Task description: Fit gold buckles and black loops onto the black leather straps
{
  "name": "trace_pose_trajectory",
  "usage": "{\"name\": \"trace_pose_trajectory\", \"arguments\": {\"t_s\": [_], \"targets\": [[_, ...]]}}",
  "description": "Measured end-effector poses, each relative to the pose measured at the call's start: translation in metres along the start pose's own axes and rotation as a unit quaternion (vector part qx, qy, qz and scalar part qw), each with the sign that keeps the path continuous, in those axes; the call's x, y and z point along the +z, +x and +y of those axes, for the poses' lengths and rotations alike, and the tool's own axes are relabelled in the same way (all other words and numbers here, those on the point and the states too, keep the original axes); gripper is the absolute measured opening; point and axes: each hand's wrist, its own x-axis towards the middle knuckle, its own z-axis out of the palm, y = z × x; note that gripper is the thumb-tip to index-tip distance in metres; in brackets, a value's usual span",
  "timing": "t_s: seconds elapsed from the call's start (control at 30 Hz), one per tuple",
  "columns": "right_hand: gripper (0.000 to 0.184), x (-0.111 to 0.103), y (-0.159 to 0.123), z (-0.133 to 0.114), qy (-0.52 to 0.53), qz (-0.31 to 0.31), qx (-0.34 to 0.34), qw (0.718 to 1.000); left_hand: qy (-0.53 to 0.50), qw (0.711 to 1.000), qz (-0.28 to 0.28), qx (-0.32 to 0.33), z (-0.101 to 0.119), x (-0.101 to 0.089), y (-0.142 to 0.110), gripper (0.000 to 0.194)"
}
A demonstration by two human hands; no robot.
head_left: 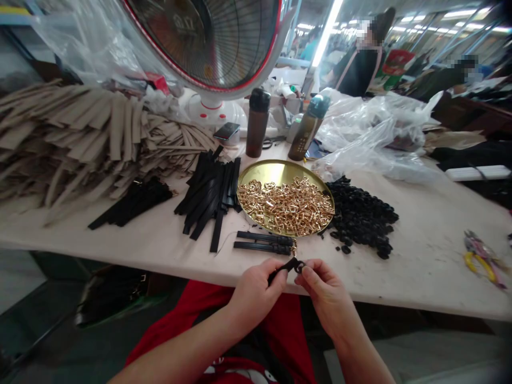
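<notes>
My left hand (254, 290) is closed around a short black strap (286, 266), its end sticking out towards the right. My right hand (326, 290) pinches a small black loop (300, 268) at that strap end; whether the strap passes through it I cannot tell. Just beyond my hands lie two finished-looking black straps (260, 246) side by side, with gold fittings at their right ends. A round gold tray (276, 168) behind them holds a heap of small gold metal buckles (294, 205). Right of the tray is a pile of small black loops (362, 218).
Loose black straps (208, 197) lie left of the tray, beside a black bundle (138, 202) and stacked beige strips (80, 128). A fan (212, 42), two bottles (258, 125), a phone (227, 131) and plastic bags (372, 133) stand behind. Yellow-handled pliers (480, 261) lie far right.
</notes>
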Motion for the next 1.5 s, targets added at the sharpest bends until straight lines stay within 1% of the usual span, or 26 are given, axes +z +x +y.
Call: {"name": "trace_pose_trajectory", "arguments": {"t_s": [0.07,0.17,0.27,0.37,0.43,0.5,0.6,0.67,0.73,0.8,0.87,0.93,1.03,1.17,1.23,1.3,1.33,1.37,1.43,1.5], "targets": [[0.019,0.004,-0.003,0.001,0.023,-0.009,0.009,1.000,0.004,1.000,0.008,0.003,-0.001,-0.002,-0.006,0.023],[0.019,0.011,-0.010,0.002,0.049,-0.008,0.013,0.999,0.042,0.999,0.010,0.015,-0.001,-0.004,-0.013,0.023],[0.019,0.014,-0.017,0.003,0.040,-0.012,0.015,0.999,0.090,0.996,0.015,0.023,0.000,-0.007,-0.019,0.022],[0.018,0.012,-0.021,0.002,0.027,-0.023,0.009,0.999,0.083,0.996,0.023,0.028,0.003,-0.011,-0.026,0.022],[0.019,0.009,-0.024,0.002,0.023,-0.028,0.005,0.999,0.059,0.998,0.009,0.029,0.005,-0.015,-0.031,0.022],[0.020,0.006,-0.027,0.001,0.003,-0.039,0.001,0.999,0.041,0.999,-0.022,0.022,0.007,-0.019,-0.036,0.022],[0.021,0.004,-0.032,0.000,-0.077,-0.055,-0.019,0.995,0.025,0.998,-0.065,-0.002,0.009,-0.026,-0.042,0.023],[0.021,0.003,-0.035,0.000,-0.135,-0.066,-0.039,0.988,0.029,0.996,-0.087,0.000,0.010,-0.029,-0.044,0.023],[0.024,0.004,-0.036,-0.001,-0.158,-0.079,-0.050,0.983,0.044,0.994,-0.094,0.012,0.011,-0.030,-0.045,0.023],[0.028,0.004,-0.036,-0.001,-0.157,-0.096,-0.036,0.982,0.050,0.995,-0.084,0.023,0.011,-0.029,-0.045,0.022],[0.029,0.005,-0.035,-0.001,-0.140,-0.103,-0.004,0.985,0.033,0.997,-0.069,0.025,0.011,-0.027,-0.046,0.020],[0.026,0.008,-0.034,-0.001,-0.107,-0.096,0.031,0.989,-0.007,0.997,-0.068,0.020,0.009,-0.026,-0.047,0.018],[0.022,0.015,-0.036,0.002,-0.044,-0.086,0.063,0.993,-0.063,0.995,-0.083,0.006,0.004,-0.025,-0.047,0.030],[0.019,0.026,-0.039,0.007,-0.021,-0.119,0.062,0.991,-0.113,0.990,-0.075,-0.027,-0.004,-0.024,-0.043,0.022],[0.022,0.028,-0.039,0.008,-0.007,-0.128,0.053,0.990,-0.127,0.987,-0.082,-0.051,-0.007,-0.025,-0.039,0.020],[0.031,0.026,-0.038,0.008,0.025,-0.127,0.056,0.990,-0.117,0.987,-0.086,-0.067,-0.009,-0.027,-0.037,0.019],[0.033,0.024,-0.037,0.008,0.044,-0.124,0.063,0.989,-0.100,0.989,-0.079,-0.069,-0.009,-0.028,-0.036,0.018],[0.033,0.023,-0.036,0.009,0.059,-0.121,0.073,0.988,-0.077,0.993,-0.067,-0.068,-0.010,-0.029,-0.035,0.017],[0.026,0.020,-0.035,0.010,0.086,-0.123,0.104,0.983,-0.023,0.997,-0.036,-0.065,-0.010,-0.031,-0.034,0.013],[0.025,0.019,-0.034,0.013,0.128,-0.136,0.140,0.972,0.021,0.997,-0.024,-0.067,-0.011,-0.030,-0.033,0.011]]}}
